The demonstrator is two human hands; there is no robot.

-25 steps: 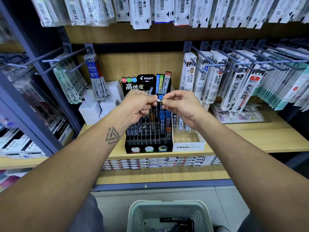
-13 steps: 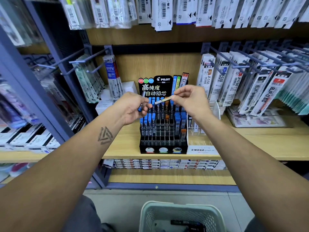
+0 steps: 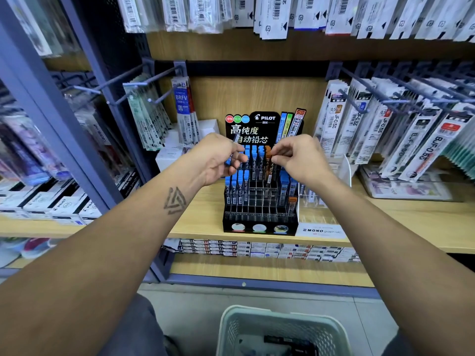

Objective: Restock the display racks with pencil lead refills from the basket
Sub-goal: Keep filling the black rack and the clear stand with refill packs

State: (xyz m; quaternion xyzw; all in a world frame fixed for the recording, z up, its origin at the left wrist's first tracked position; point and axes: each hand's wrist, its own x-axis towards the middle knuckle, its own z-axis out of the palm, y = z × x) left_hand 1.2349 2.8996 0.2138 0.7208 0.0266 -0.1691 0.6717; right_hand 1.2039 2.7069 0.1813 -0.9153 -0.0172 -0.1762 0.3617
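Step in hand: slotting an orange-capped slim plastic lead refill tube (image 3: 268, 160) into the black tiered plastic Pilot display rack (image 3: 259, 201) on the light wooden shelf (image 3: 385, 214); judged mid-insertion, top row, orange column.
Right hand (image 3: 300, 160): fingertips pinched on the orange cap, tube upright, lower end inside or just above a rack cell; cannot tell which.
Left hand (image 3: 218, 158): just left of the rack's top row, curled round spare blue-capped slim refill tubes (image 3: 229, 158).
Rack fill: blue tubes in the upper rows, many front cells bare.
Supply: pale green perforated plastic basket (image 3: 280, 330) on the floor below the rack, dark packs inside.
Next move calls for: straight downward press until seated, release, then one blue tube passed across into a matching blue column.
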